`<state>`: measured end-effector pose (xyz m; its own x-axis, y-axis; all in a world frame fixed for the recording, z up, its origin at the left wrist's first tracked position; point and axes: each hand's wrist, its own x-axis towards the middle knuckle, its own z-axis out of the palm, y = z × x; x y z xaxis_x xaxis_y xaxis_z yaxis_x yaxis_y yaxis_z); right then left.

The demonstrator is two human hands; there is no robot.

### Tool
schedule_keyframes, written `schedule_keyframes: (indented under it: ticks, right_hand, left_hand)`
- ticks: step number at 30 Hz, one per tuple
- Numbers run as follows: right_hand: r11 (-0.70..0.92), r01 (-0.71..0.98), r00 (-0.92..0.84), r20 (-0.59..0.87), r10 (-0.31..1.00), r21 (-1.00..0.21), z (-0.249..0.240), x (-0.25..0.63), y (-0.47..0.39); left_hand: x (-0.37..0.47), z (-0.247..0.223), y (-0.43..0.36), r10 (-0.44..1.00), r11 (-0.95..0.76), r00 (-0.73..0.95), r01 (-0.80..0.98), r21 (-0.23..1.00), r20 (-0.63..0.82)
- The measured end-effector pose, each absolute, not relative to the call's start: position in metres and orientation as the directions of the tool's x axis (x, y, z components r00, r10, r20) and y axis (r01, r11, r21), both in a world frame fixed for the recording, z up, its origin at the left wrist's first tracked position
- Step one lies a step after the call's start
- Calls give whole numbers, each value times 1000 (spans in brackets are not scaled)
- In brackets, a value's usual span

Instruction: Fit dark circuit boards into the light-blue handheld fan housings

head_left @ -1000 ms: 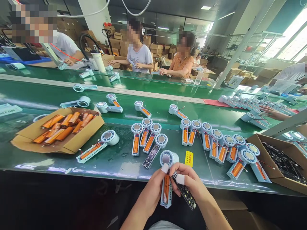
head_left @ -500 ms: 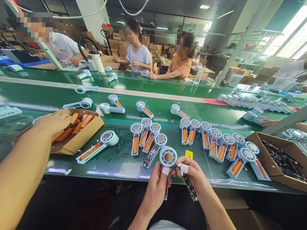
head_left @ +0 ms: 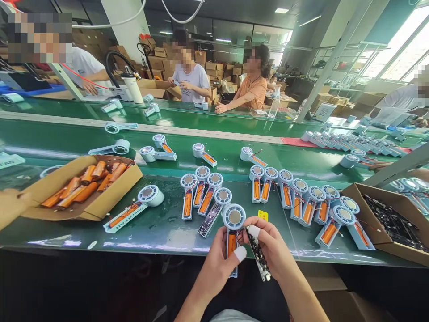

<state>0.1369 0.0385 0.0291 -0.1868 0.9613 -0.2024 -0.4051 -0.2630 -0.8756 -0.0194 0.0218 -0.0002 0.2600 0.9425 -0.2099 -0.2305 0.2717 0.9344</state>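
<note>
At the table's near edge my left hand [head_left: 217,259] is closed round the handle of a light blue handheld fan [head_left: 234,217]. An orange battery [head_left: 231,243] lies in its open handle, and the thumb with a white finger cover rests across it. My right hand [head_left: 273,243] pinches a narrow black circuit board [head_left: 257,254] beside the fan, tilted with its lower end over the edge. Thin wires run between fan and board. Just behind stands another fan [head_left: 223,196] with a circuit board [head_left: 209,220] on its handle.
Several fans with orange batteries [head_left: 296,205] lie at the right, near a box of black circuit boards [head_left: 395,221]. A carton of orange batteries [head_left: 110,203] sits at the left, with a co-worker's hand [head_left: 13,203] beside it. Other people sit across the green conveyor [head_left: 221,154].
My left hand has turned the fan so its battery faces up, with my thumb now across it. The co-worker's hand at the left has moved from the battery carton toward the left edge.
</note>
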Motion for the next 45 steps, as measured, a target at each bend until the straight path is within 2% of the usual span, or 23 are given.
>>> schedule_keyframes:
  ticks: [3, 6, 13, 16, 19, 22, 24, 26, 29, 32, 35, 39, 45]
  right_hand:
    - [-212, -261, -258, -144, 955, -942, 39, 142, 36]
    - [-150, -68, -251, -129, 959, -986, 46, 151, 32]
    - [-42, 284, -111, -76, 991, -958, 36, 162, 23]
    - [41, 527, -77, 0, 997, -849, 33, 159, 22]
    - [128, 776, -164, -1, 987, -618, 38, 158, 22]
    - [232, 885, -285, -78, 955, -403, 49, 159, 22]
    - [366, 838, -445, -117, 888, -404, 59, 160, 22]
    - [476, 735, -593, -118, 796, -483, 67, 161, 23]
    - [506, 609, -674, -61, 736, -611, 70, 158, 26]
    - [358, 487, -632, -39, 774, -797, 58, 152, 29]
    - [130, 373, -523, -93, 847, -918, 37, 147, 30]
    - [-42, 270, -398, -151, 905, -962, 16, 142, 28]
    - [-107, 131, -284, -141, 948, -986, 14, 135, 22]
  left_hand:
    - [-19, 0, 24, 936, 280, 261, -148, 949, -235]
    - [-20, 4, 25, 921, 310, 284, -122, 943, -266]
    - [-21, 15, 25, 953, 264, 185, -108, 958, -242]
    - [-16, 14, 24, 968, 237, 109, -115, 965, -225]
    - [-12, 10, 23, 972, 230, 60, -104, 968, -225]
    - [-12, 7, 22, 975, 222, 47, -77, 972, -219]
    - [-14, 8, 23, 974, 224, 59, -71, 972, -220]
    - [-15, 11, 24, 969, 241, 81, -98, 966, -234]
    - [-16, 16, 24, 951, 305, 114, -176, 936, -289]
    - [-16, 17, 24, 924, 381, 132, -224, 897, -360]
    - [-17, 11, 23, 919, 389, 209, -332, 859, -335]
    - [-18, 2, 21, 906, 398, 326, -446, 802, -268]
    - [-15, 9, 21, 911, 329, 334, -235, 915, -241]
